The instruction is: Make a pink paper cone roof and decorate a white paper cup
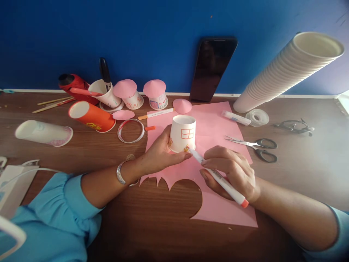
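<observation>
My left hand (160, 154) grips the base of an upside-down white paper cup (183, 133) that stands on a pink paper sheet (218, 131). An orange window is drawn on the cup's side. My right hand (231, 173) is closed on a white marker (218, 178) with an orange end cap. Its tip touches the cup's lower edge beside small orange marks.
Two decorated cups with pink cone roofs (155, 92) stand at the back, with a loose pink cone (182, 106) nearby. An orange cup (91, 116) and a white cup (43, 133) lie at left. Scissors (256, 147), tape (256, 117), a glue stick (236, 117), a cup stack (289, 67) and a phone (212, 67) are to the right.
</observation>
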Tool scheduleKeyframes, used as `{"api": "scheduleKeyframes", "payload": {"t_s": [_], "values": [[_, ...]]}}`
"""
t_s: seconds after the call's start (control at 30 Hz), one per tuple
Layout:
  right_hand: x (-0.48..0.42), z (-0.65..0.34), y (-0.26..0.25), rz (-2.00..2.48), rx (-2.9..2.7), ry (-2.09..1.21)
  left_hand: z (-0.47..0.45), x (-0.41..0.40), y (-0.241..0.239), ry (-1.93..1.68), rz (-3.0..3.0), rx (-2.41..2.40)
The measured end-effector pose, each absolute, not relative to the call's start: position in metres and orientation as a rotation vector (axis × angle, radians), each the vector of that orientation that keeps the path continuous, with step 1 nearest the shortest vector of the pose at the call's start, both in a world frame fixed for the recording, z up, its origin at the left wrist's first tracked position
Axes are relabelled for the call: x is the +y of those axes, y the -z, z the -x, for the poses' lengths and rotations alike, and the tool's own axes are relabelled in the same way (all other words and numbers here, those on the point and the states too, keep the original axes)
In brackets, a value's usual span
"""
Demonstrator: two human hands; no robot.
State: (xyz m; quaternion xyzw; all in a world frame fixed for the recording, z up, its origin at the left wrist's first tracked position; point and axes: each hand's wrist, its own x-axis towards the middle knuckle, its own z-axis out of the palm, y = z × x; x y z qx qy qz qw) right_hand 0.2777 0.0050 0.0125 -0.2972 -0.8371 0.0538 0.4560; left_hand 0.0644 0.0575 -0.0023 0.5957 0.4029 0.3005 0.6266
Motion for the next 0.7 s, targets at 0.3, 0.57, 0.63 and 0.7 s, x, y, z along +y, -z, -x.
{"api": "scheduleKeyframes", "payload": {"t_s": [0.3,0.57,0.63,0.7], "values": [[0.0050,-0.2780,-0.0127,0.721,-2.085,-0.140,-0.0638,0.0580,0.0020,-0.682,-1.374,0.923],[0.0049,-0.2776,-0.0135,0.721,-2.082,-0.121,-0.0631,0.0582,0.0026,-0.674,-1.389,0.899],[0.0047,-0.2780,-0.0133,0.727,-2.085,-0.121,-0.0632,0.0585,0.0028,-0.678,-1.396,0.904],[0.0044,-0.2784,-0.0125,0.729,-2.087,-0.121,-0.0635,0.0585,0.0028,-0.683,-1.397,0.908]]}}
